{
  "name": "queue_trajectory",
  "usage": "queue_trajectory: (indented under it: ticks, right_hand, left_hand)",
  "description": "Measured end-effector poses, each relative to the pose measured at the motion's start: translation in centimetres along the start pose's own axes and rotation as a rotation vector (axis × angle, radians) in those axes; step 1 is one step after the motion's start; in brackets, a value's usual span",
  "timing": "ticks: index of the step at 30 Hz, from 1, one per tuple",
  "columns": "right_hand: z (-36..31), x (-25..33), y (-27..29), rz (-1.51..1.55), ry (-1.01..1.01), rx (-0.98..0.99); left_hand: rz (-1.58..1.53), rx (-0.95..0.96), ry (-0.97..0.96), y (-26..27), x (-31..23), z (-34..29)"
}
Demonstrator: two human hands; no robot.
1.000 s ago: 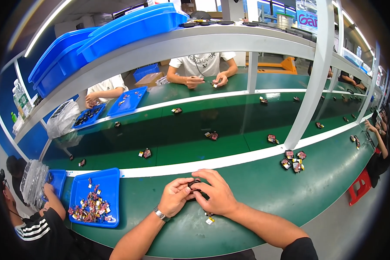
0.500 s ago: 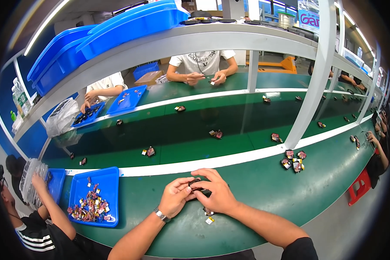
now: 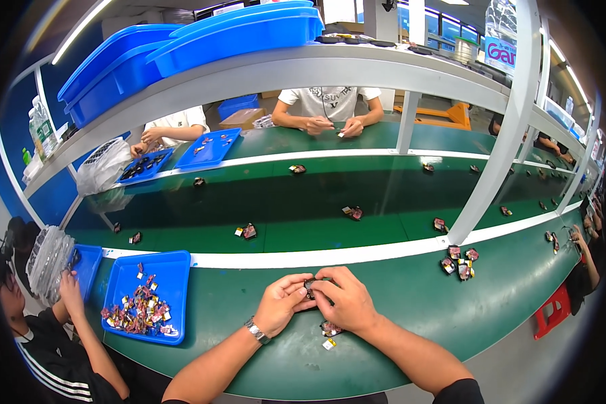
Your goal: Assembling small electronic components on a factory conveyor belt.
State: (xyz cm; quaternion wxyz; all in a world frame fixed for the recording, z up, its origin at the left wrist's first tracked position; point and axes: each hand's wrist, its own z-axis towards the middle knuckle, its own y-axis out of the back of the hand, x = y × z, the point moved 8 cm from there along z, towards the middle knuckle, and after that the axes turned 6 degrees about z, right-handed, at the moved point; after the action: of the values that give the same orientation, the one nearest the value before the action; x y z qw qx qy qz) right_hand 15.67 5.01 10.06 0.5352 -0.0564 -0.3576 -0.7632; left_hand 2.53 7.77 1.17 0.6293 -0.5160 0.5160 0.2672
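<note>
Right of the blue tray (image 3: pixel 184 273), we grip a small black part (image 3: pixel 310 287) betw. our left hand (image 3: pixel 283 303) and right hand (image 3: pixel 349 301), fingers closed on it (prob. a fingertip-fitting step), the next move calling, we'd judge, for a steady hold w/ light pressure.

Tray (image 3: pixel 174 273) L of L hand (image 3: pixel 279 308) | pcs (image 3: pixel 141 313) in tray | R grp (image 3: pixel 464 271) nr post (image 3: pixel 495 148)

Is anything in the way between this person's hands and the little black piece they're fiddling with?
Nothing visible is: the left hand and right hand both have fingers on the black piece, hiding much of it. A small reddish part lies on the green table near the right wrist, not between.
</note>
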Motion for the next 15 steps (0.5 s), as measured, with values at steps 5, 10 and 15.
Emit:
queue_trajectory:
  ticks: [5,10,15]
  right_hand:
    - [0.02,0.31,-0.28,-0.076,-0.041,0.023]
    - [-0.29,0.25,-0.68,-0.158,-0.029,0.031]
    - [-0.4,0.34,-0.64,-0.188,0.004,0.021]
  left_hand:
    - [0.007,-0.01,0.019,0.02,-0.04,-0.09]
    - [0.013,-0.007,0.034,-0.14,-0.06,-0.01]
    - [0.028,-0.01,0.028,-0.12,-0.01,0.0]
